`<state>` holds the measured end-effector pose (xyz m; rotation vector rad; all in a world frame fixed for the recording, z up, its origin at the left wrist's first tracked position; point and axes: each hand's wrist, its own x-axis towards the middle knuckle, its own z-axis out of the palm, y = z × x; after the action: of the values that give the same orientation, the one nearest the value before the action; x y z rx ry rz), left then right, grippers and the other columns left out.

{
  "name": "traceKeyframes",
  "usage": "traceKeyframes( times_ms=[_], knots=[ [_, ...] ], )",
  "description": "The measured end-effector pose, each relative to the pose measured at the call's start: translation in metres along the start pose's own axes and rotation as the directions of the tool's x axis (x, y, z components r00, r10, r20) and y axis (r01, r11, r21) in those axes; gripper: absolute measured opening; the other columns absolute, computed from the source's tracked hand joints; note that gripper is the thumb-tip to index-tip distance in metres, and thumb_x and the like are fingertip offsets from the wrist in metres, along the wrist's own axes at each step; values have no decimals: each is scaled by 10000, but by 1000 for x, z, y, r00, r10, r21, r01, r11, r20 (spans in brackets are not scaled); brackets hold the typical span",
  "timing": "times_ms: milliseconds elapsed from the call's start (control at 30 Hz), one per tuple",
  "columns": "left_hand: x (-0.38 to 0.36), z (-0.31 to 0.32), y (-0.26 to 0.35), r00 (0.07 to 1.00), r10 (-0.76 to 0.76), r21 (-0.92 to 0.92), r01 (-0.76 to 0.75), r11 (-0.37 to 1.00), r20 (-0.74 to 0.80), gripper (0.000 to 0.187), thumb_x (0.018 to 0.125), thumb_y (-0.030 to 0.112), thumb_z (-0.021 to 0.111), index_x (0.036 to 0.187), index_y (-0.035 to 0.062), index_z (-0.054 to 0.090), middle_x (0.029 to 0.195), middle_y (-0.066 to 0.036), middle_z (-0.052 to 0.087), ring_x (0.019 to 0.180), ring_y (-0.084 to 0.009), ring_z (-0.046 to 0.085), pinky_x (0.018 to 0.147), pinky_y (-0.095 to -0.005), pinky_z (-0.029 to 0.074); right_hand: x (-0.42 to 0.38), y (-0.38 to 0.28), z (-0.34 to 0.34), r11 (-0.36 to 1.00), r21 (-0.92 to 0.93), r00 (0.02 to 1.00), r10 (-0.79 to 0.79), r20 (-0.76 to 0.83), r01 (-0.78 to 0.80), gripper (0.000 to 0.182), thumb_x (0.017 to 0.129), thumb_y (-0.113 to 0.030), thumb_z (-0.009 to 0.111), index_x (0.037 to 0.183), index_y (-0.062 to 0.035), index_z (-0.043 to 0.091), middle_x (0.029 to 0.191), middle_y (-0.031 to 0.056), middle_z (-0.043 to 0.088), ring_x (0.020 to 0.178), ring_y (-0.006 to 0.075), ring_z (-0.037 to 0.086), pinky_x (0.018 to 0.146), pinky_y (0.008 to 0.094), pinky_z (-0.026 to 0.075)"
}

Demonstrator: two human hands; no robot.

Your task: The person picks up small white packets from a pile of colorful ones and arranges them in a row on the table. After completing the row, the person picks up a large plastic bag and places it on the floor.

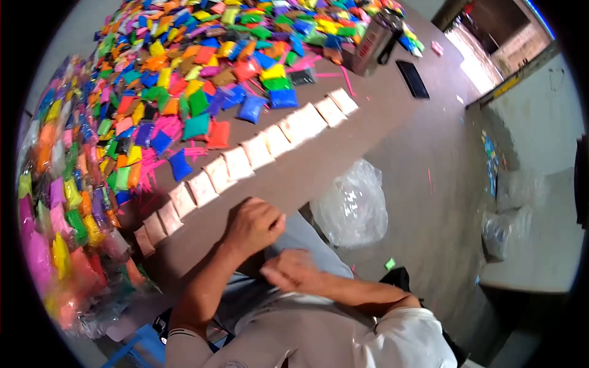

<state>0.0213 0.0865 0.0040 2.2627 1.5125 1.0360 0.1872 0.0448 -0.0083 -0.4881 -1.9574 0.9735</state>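
Both hands sit close together at the near edge of the surface (392,141). The left hand (253,226) is curled loosely, the right hand (291,270) pinched narrow; whether either holds anything, I cannot tell. Just beyond the left hand, the row of pale packets (245,161) runs diagonally away to the right, with the heap of coloured packets (184,80) farther out.

Small packing workshop, prob. craft goods: long brown table (343,141) heaped w/ hundreds of coloured sachets (184,67), a row of pale packets (257,150), clear plastic bags (350,202) on bare concrete floor (429,202).
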Motion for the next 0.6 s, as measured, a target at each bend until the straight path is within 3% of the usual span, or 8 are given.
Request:
traceKeyframes(
  times_ms=[67, 167, 233, 267, 333, 400, 533, 600],
  knots=[
    [-2, 4, 4, 1000, -17, 52, 17, 999, 3, 133, 758, 78, 682, 705, 57, 561, 711, -123, 597, 708, -337, 596, 691, -428, 487, -27, 22, -39, 970, -227, 996, 89, -18, -91, 198, 823, -164, 718, 710, -69, 587, 630, 95, 542, 538, 304, 545, 484, 415, 421],
    [0, 5, 10, 997, -71, 130, 75, 989, -38, 148, 758, 63, 679, 696, 51, 546, 707, -120, 589, 704, -342, 583, 674, -429, 475, -72, 73, -82, 828, -380, 898, 439, -22, -414, 262, 875, -211, 658, 695, -46, 562, 670, 171, 566, 632, 393, 567, 548, 472, 446],
    [0, 8, 9, 991, -116, 178, 127, 976, -70, 161, 760, 54, 677, 689, 47, 533, 697, -118, 577, 688, -347, 567, 659, -431, 466, -120, 130, -98, 719, -441, 822, 564, -79, -537, 100, 802, -120, 653, 779, -54, 581, 738, 172, 588, 704, 386, 587, 617, 473, 477],
    [-1, 9, 7, 987, -137, 202, 153, 967, -88, 170, 760, 49, 676, 685, 45, 524, 689, -118, 568, 677, -349, 558, 652, -432, 461, -156, 170, -106, 630, -569, 799, 595, -82, -528, 66, 769, -96, 618, 809, -58, 580, 779, 178, 600, 756, 394, 597, 660, 483, 490],
    [-2, 14, 5, 975, -178, 229, 206, 951, -134, 194, 760, 31, 672, 673, 47, 499, 654, -109, 524, 633, -345, 523, 635, -438, 444, -213, 238, -115, 367, -661, 617, 765, -187, -654, 111, 786, -129, 588, 861, -53, 620, 827, 219, 617, 817, 426, 605, 722, 507, 495],
    [-4, 16, 0, 981, -138, 292, 172, 941, -134, 197, 762, 23, 667, 670, 51, 495, 640, -103, 507, 628, -338, 521, 639, -432, 444, -250, 268, -129, 246, -541, 479, 807, -345, -804, 300, 794, -200, 633, 1040, -30, 650, 974, 249, 657, 900, 436, 631, 784, 494, 514],
    [1, 18, 2, 986, -108, 330, 143, 933, -124, 184, 781, 33, 653, 678, 58, 503, 622, -89, 506, 612, -313, 528, 666, -420, 450, -302, 318, -138, 70, -463, 299, 845, -443, -884, 647, 769, -281, 699, 1308, -37, 439, 976, 271, 634, 919, 434, 627, 800, 506, 512],
    [1, 17, 1, 988, -114, 328, 142, 934, -105, 174, 795, 49, 649, 686, 56, 514, 622, -82, 515, 608, -303, 538, 685, -414, 456, -279, 310, -132, 14, -460, 248, 857, -452, -888, 684, 752, -299, 726, 1313, -40, 433, 986, 274, 622, 933, 443, 612, 826, 498, 508]
  ],
)
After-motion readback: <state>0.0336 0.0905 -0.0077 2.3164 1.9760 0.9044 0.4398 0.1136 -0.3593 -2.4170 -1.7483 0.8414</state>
